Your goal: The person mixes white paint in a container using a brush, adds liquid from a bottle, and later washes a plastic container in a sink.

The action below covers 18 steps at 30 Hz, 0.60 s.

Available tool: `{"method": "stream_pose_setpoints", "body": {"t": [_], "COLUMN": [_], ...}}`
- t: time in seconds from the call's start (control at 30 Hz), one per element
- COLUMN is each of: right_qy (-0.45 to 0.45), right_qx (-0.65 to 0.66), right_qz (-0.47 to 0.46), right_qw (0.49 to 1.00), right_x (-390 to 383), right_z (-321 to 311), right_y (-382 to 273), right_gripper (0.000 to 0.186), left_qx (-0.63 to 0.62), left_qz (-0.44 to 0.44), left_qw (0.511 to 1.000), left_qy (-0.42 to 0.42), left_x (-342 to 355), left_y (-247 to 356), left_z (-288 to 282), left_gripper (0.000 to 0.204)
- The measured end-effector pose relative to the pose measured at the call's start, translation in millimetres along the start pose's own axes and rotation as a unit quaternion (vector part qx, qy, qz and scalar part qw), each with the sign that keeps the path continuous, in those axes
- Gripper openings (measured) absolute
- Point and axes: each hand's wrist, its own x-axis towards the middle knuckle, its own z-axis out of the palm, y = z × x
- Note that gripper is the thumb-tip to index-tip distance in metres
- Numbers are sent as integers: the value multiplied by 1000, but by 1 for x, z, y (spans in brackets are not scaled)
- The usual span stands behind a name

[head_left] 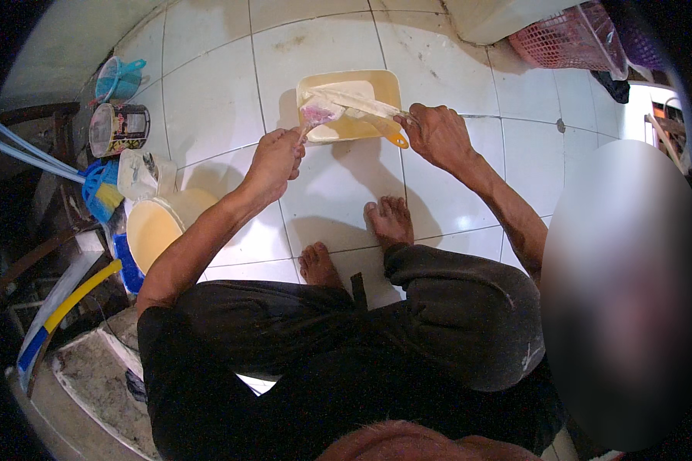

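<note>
In front of my feet, a pale yellow rectangular tray (390, 83) sits on the tiled floor. My left hand (273, 160) is closed around the thin end of a small scraper-like tool (317, 115), whose flat part is whitish with purple stains and reaches over the tray. From the other side, my right hand (440, 137) grips a long, narrow, whitish tool (354, 101) that slants across the tray; its kind is unclear. A yellow handle with a hole in its end (397, 138) juts over the tray's near right corner, beside my right fingers.
To the left stand a cream bucket (152, 234), a clear container (140, 175), a dark patterned tub (119, 129), a teal pail (118, 79) and a blue-and-yellow broom (102, 190). A pink basket (565, 40) is at far right. A blurred shape (627, 300) covers the right side.
</note>
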Motion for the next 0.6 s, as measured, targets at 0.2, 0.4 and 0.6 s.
{"method": "stream_pose_setpoints", "body": {"t": [0.2,0.4,0.6], "right_qy": [-21,-27,-49], "right_qx": [-17,-46,-62], "right_qz": [4,12,29], "right_qw": [1000,998,996], "right_x": [6,14,16], "right_z": [6,12,7], "right_y": [2,10,11], "right_gripper": [41,43,43], "left_qx": [10,10,39], "left_qz": [2,5,7], "left_qw": [1000,1000,999], "left_qy": [-3,-10,-20], "left_x": [-4,-3,-6], "left_y": [-1,-1,1], "left_z": [-2,-3,-9], "left_gripper": [23,26,26]}}
